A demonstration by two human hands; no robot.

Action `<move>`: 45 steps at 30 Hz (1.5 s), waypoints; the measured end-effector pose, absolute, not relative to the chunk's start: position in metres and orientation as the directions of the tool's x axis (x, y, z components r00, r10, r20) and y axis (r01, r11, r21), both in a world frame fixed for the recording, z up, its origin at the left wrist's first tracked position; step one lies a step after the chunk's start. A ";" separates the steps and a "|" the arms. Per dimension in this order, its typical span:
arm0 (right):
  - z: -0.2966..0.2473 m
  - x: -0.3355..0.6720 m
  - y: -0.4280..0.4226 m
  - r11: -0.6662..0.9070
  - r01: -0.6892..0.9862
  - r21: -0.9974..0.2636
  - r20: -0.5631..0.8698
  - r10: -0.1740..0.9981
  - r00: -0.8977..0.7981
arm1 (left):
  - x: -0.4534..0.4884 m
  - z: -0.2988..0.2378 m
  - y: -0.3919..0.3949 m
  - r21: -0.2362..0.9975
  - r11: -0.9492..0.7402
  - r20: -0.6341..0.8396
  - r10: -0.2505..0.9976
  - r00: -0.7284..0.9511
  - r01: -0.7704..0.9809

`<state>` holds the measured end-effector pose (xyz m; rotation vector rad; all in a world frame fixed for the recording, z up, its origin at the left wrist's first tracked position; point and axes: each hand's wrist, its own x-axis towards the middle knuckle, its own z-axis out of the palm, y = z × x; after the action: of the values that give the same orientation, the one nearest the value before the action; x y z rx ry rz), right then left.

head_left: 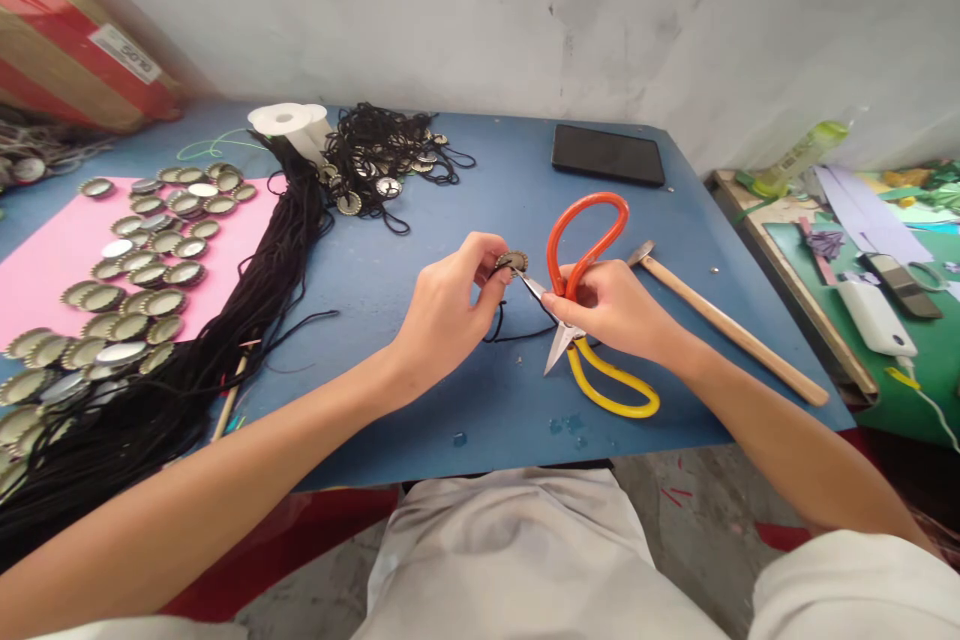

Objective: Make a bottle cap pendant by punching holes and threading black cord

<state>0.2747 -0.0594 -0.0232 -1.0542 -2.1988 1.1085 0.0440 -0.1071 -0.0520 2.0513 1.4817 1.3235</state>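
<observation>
Left hand point(454, 308) pinches a bottle cap point(513, 260) over the blue table point(480, 405); right hand point(624, 305) grips spread scissors point(570, 331), one blade tip at the cap.
The left hand partly covers the cap. From it, a hammer point(735, 333) lies toward half past three, its head just beside the right hand; toward nine, a black cord bundle point(238, 310) overlaps loose caps point(147, 274) and their pink sheet point(45, 265); toward half past ten, tangled corded caps point(375, 148); toward ten, white rolls point(289, 122); toward one, a phone point(607, 155).

cardboard box point(56, 45) | white label point(125, 53) | bold print | exact characters unclear
</observation>
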 end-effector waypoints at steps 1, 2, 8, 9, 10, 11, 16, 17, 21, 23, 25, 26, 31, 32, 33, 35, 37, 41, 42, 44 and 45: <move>-0.023 0.275 -0.060 0.389 0.422 -0.819 0.066 0.794 -0.604 | 0.044 -0.052 -0.107 0.689 -0.422 0.497 0.867 0.039 0.590; -0.023 0.275 -0.060 0.394 0.417 -0.819 0.072 0.792 -0.606 | 0.044 -0.051 -0.107 0.702 -0.411 0.488 0.873 0.027 0.581; -0.023 0.275 -0.060 0.410 0.416 -0.812 0.086 0.788 -0.609 | 0.044 -0.049 -0.105 0.774 -0.367 0.431 0.902 -0.004 0.516; -0.023 0.275 -0.060 0.412 0.418 -0.810 0.085 0.787 -0.611 | 0.044 -0.048 -0.105 0.778 -0.363 0.426 0.905 -0.007 0.513; -0.023 0.275 -0.059 0.414 0.419 -0.808 0.086 0.786 -0.613 | 0.044 -0.048 -0.105 0.779 -0.359 0.423 0.906 -0.009 0.514; -0.023 0.275 -0.059 0.417 0.419 -0.806 0.087 0.785 -0.614 | 0.044 -0.048 -0.105 0.780 -0.356 0.421 0.907 -0.011 0.515; -0.025 0.275 -0.059 0.427 0.412 -0.805 0.096 0.778 -0.621 | 0.045 -0.048 -0.106 0.782 -0.360 0.420 0.908 -0.003 0.508; -0.025 0.276 -0.059 0.428 0.416 -0.803 0.094 0.778 -0.621 | 0.045 -0.048 -0.107 0.781 -0.363 0.422 0.907 0.000 0.508; -0.026 0.277 -0.059 0.424 0.428 -0.798 0.082 0.781 -0.619 | 0.045 -0.048 -0.107 0.773 -0.374 0.431 0.902 0.008 0.512; -0.025 0.277 -0.059 0.416 0.423 -0.805 0.076 0.780 -0.621 | 0.045 -0.047 -0.107 0.771 -0.375 0.432 0.902 0.008 0.515; -0.024 0.276 -0.059 0.414 0.421 -0.807 0.075 0.779 -0.623 | 0.045 -0.047 -0.107 0.769 -0.374 0.434 0.901 0.008 0.519; -0.024 0.276 -0.059 0.415 0.421 -0.807 0.076 0.779 -0.622 | 0.045 -0.047 -0.107 0.768 -0.374 0.434 0.901 0.007 0.520; -0.024 0.275 -0.059 0.409 0.427 -0.807 0.072 0.785 -0.616 | 0.045 -0.046 -0.108 0.769 -0.370 0.429 0.903 0.008 0.521; -0.024 0.275 -0.059 0.410 0.426 -0.807 0.073 0.784 -0.616 | 0.045 -0.046 -0.108 0.770 -0.373 0.429 0.903 0.012 0.519; -0.025 0.276 -0.059 0.411 0.425 -0.806 0.075 0.784 -0.617 | 0.046 -0.046 -0.108 0.770 -0.375 0.429 0.903 0.016 0.516; -0.025 0.276 -0.059 0.416 0.423 -0.805 0.078 0.781 -0.619 | 0.046 -0.046 -0.108 0.768 -0.381 0.433 0.901 0.021 0.515; -0.025 0.276 -0.059 0.419 0.420 -0.805 0.082 0.780 -0.621 | 0.046 -0.046 -0.109 0.763 -0.385 0.439 0.898 0.021 0.519; -0.025 0.276 -0.059 0.421 0.418 -0.805 0.090 0.783 -0.616 | 0.046 -0.047 -0.108 0.742 -0.399 0.455 0.890 0.032 0.538; -0.025 0.276 -0.059 0.423 0.419 -0.804 0.092 0.783 -0.615 | 0.046 -0.047 -0.108 0.726 -0.408 0.466 0.884 0.041 0.553; -0.024 0.275 -0.059 0.427 0.419 -0.801 0.096 0.783 -0.614 | 0.046 -0.048 -0.108 0.673 -0.435 0.499 0.864 0.068 0.598; -0.024 0.275 -0.060 0.429 0.421 -0.799 0.097 0.784 -0.614 | 0.045 -0.048 -0.108 0.638 -0.450 0.518 0.851 0.084 0.624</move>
<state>0.2752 -0.0595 -0.0241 -1.0175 -2.2264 1.0551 0.0452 -0.1084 -0.0484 2.1106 1.4805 1.2988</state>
